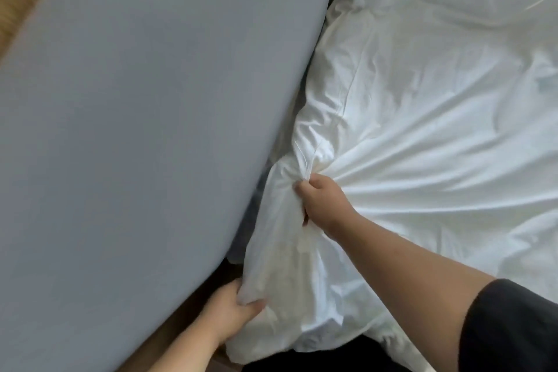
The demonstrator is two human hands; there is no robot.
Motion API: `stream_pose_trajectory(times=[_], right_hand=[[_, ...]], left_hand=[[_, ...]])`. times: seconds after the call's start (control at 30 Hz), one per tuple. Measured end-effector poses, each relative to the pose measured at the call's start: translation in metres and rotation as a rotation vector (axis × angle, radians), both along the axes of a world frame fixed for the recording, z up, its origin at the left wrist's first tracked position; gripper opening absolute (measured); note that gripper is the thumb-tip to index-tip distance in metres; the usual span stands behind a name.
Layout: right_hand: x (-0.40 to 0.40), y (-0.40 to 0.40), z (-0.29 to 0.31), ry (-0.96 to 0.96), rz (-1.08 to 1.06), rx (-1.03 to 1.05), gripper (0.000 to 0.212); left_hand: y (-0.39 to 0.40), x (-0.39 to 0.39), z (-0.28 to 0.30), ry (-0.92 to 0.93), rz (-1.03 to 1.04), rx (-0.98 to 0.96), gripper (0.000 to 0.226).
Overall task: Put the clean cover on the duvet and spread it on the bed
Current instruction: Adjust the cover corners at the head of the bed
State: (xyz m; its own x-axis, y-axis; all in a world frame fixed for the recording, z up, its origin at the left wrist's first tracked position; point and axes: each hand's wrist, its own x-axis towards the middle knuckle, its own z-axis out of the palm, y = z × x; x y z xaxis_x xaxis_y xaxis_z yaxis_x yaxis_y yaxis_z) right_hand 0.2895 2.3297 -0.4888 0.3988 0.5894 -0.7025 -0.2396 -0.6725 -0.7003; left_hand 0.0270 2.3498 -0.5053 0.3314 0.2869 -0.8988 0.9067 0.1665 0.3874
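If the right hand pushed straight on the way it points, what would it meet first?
The right hand, gripping the crumpled white duvet, points up-left. Beyond the bunched fabric, it would probably meet the smooth grey-blue sheet; depth is unclear.

Bed [120, 130] with grey-blue sheet; white duvet [422, 130] lying crumpled on right part.

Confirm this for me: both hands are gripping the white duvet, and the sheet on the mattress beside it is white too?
Not quite. Both the left hand and right hand do grip the white duvet, but the head view shows the sheet is grey-blue, not white.
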Motion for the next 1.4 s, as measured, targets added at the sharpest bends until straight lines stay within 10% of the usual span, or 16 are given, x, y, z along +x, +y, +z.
stream_pose_trajectory(times=[0.17,0.37,0.5,0.6,1.4], right_hand=[[-0.006,0.025,0.014,0.022,-0.006,0.086,0.034],[-0.056,0.014,-0.039,-0.055,0.439,-0.121,0.023],[-0.075,-0.016,-0.060,-0.010,0.674,-0.136,0.077],[-0.076,-0.038,-0.060,-0.004,0.681,-0.126,0.076],[0.010,-0.412,0.211,-0.261,-0.161,-0.405,0.046]], left_hand=[[0.006,-0.054,0.004,0.020,0.151,0.314,0.033],[0.009,-0.083,-0.022,0.272,-0.210,0.394,0.040],[0.009,-0.052,-0.039,0.444,-0.336,0.364,0.050],[0.011,-0.025,-0.037,0.368,-0.408,0.336,0.049],[-0.200,0.279,0.225,-0.341,-1.264,0.461,0.023]])
